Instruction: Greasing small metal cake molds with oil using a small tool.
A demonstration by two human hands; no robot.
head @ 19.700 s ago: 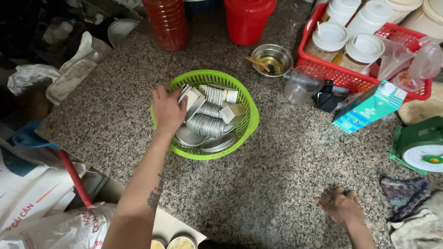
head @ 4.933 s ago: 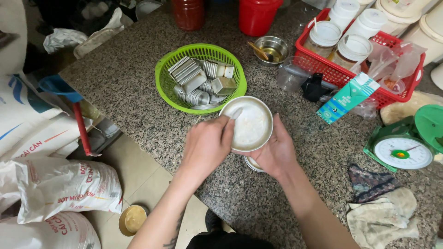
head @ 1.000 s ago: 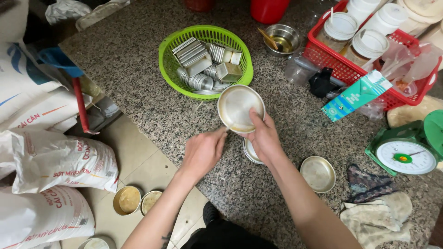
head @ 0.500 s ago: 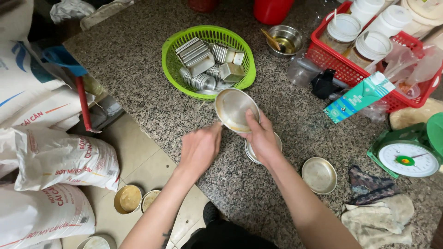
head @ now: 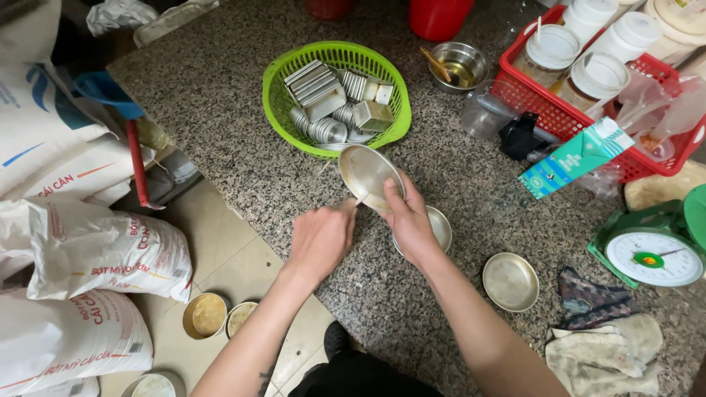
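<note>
My right hand [head: 409, 220] grips a shallow round metal dish [head: 370, 179], tilted, its hollow face turned toward me; thumb lies across the lower rim, the other fingers close behind it. The dish sits just above the middle of the view, over the speckled stone counter [head: 220, 110]. My left hand [head: 321, 237], at 9 o'clock from the right hand, has its fingers drawn together, the tips touching the dish's lower left edge; whether they pinch something small there, I cannot tell.

Directly under my right hand, a second metal dish [head: 439, 226] rests on the counter, partly hidden by the knuckles. A third, flat dish [head: 510, 281] lies apart at 4 o'clock from the hands.

At 12 o'clock from the held dish stands a green basket [head: 283, 121] filled with small metal moulds [head: 323, 92], square and round. At 1 o'clock is a small steel bowl [head: 460, 65] with a spoon inside. At 2 o'clock, a red crate [head: 560, 117] holds lidded jars, with a teal carton [head: 581, 156] leaning beside it. A green kitchen scale [head: 653, 254] sits at 3 o'clock. White sacks [head: 88, 250] are stacked on the floor at 9 o'clock.
</note>
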